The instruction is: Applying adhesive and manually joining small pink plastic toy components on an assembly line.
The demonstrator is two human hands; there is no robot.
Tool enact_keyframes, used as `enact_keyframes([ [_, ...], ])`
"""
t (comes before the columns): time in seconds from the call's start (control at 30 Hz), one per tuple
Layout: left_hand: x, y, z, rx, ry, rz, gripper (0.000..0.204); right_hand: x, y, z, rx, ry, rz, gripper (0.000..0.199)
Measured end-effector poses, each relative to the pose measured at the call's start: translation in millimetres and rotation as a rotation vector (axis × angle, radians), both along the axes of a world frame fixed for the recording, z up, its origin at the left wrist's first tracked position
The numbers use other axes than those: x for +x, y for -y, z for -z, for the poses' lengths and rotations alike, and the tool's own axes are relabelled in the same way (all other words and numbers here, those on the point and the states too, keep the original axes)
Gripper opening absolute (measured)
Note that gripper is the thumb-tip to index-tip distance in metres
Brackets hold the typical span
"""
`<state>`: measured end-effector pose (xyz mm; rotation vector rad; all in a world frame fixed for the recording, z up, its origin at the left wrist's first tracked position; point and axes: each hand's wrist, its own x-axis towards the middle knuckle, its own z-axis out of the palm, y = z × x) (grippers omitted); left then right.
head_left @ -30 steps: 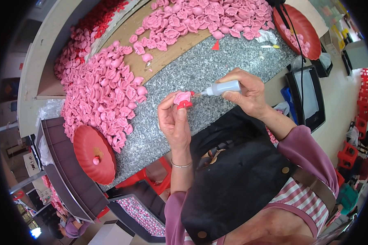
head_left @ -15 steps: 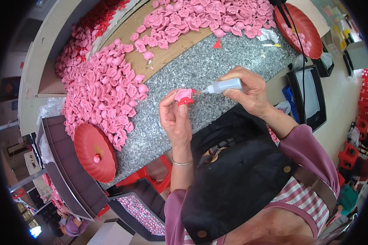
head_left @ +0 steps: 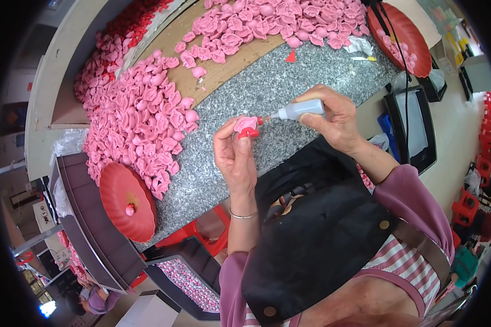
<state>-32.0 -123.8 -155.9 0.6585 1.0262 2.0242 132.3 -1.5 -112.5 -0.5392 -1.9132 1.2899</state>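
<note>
Between thumb and fingers, my left hand (head_left: 236, 158) pinches a small pink and red plastic piece (head_left: 246, 126), with its pink hollow face turned up. A squeeze bottle (head_left: 303, 109), pale and translucent with a thin nozzle, lies in the grip of my right hand (head_left: 335, 121). The nozzle points left, its tip at or very near the red part on the piece's right side; whether they touch I cannot tell. Both hands are above the speckled grey tabletop (head_left: 213, 180).
Heaps of pink shell-like pieces (head_left: 136, 120) cover the left and far table. A red scalloped dish (head_left: 117, 191) holds a small piece at left; another red dish (head_left: 417, 46) stands far right with pink pieces. A black cable (head_left: 401, 82) hangs at right. A bin of small pieces (head_left: 188, 283) stands below.
My right hand has tipped the bottle slightly and drawn its nozzle tip a little away from the piece. The left hand keeps its pinch, nearly still.
</note>
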Motion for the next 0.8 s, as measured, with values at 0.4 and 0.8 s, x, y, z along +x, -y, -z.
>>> enact_keyframes([
  [0.4, -1.8, 1.2, 7.9, 0.002, -0.1, 0.027, 0.031, -1.1, 1.3, -7.3, -0.008, 0.0, -0.068, 0.02],
  [0.8, -6.6, 3.6, 5.8, 0.012, -0.173, 0.025, 0.03, 4.3, -1.2, -2.4, -0.291, -0.094, -0.091, 0.025],
])
